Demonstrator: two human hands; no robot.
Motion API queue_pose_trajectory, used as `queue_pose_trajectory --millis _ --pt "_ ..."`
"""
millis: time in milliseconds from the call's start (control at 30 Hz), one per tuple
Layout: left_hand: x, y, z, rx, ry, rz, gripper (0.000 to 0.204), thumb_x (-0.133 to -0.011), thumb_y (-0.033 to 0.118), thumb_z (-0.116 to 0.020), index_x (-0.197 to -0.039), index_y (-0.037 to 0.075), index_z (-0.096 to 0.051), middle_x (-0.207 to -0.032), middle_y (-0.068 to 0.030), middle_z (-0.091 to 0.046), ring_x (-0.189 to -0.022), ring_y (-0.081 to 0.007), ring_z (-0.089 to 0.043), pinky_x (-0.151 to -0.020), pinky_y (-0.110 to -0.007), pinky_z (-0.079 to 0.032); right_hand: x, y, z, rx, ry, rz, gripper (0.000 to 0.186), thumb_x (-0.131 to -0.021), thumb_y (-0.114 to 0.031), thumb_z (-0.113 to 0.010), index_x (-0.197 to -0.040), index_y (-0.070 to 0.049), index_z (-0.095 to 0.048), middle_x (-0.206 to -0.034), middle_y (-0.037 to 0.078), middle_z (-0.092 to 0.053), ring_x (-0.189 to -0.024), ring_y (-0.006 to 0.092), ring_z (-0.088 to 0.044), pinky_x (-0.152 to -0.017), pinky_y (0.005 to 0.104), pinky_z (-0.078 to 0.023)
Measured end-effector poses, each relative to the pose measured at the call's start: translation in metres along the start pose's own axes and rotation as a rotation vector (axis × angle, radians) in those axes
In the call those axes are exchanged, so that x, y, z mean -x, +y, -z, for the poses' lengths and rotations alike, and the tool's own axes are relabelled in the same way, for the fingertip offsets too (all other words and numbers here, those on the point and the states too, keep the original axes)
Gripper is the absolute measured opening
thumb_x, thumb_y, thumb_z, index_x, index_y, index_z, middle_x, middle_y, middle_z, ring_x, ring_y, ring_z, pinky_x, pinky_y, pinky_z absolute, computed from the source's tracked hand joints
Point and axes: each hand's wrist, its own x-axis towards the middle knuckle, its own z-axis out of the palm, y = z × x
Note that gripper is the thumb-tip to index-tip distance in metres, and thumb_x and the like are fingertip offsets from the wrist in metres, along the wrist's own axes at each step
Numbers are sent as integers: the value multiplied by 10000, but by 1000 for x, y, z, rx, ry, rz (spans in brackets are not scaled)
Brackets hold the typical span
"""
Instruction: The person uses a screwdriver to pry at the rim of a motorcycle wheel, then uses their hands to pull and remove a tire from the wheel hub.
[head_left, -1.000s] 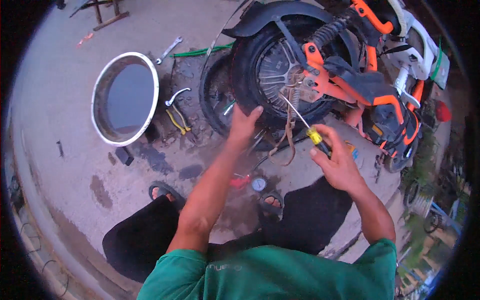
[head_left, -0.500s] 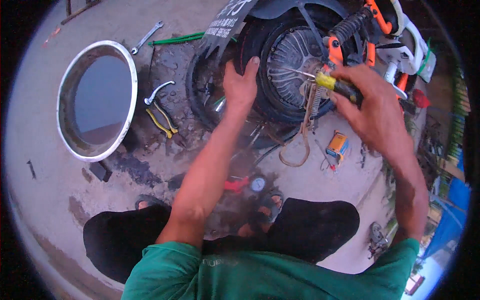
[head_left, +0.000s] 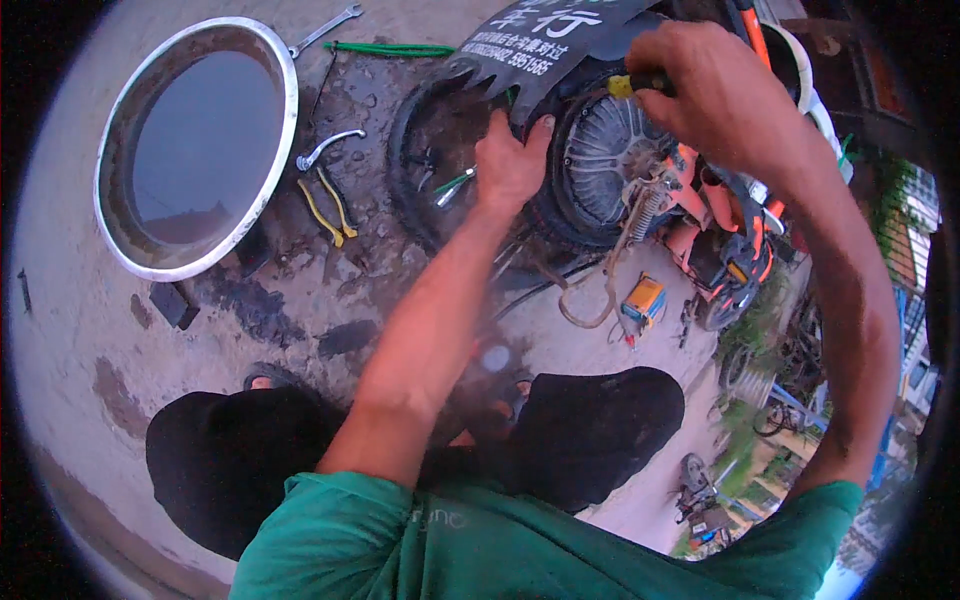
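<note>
My left hand [head_left: 510, 168] grips the black tyre [head_left: 548, 215] of a wheel, its thumb up along the rubber beside a ribbed metal hub [head_left: 610, 150]. Some of its fingers are hidden. Higher up on the right, my right hand [head_left: 700, 95] is closed around a screwdriver [head_left: 620, 86] with a yellow and black handle; its shaft is not distinguishable at the wheel's upper edge. A dark mudflap [head_left: 550, 45] with white lettering hangs over the wheel's top. Left of the wheel, a loose-looking black tyre [head_left: 402, 190] lies around a green-handled tool [head_left: 455, 187].
A round basin [head_left: 290, 110] of murky water stands at left, near a wrench [head_left: 325, 30] and green cord [head_left: 390, 48]. Yellow-handled pliers [head_left: 335, 215] and a silver lever [head_left: 330, 148] lie on wet ground. An orange-blue box [head_left: 643, 298] sits below the wheel.
My right hand has moved up and slightly left with the screwdriver, from over the hub to the wheel's upper edge. My left hand stays at the tyre. The whole view has shifted.
</note>
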Motion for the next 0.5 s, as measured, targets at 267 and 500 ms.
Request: queue_pose_trajectory --millis 267,500 --pt "-4 -11 -5 27 134 -164 573 -872 419 -751 -1163 -44 -579 -975 -371 -672 -973 -556 -643 -818 -560 -531 -56 -31 39 165 -419 -195 270 -887 -213 -702 -1114 -68 -722 -1130 193 -707 -1068 315 -686 -914 442 -559" --pt "-2 -6 -3 -31 90 -66 593 -869 449 -752 -1125 -57 -578 -891 -379 -659 -933 -560 -641 -775 -562 -524 -123 -53 20 381 -560 -153 287 -789 -193 -757 -1055 -85 -772 -1031 175 -741 -956 349 -710 -813 464 -569"
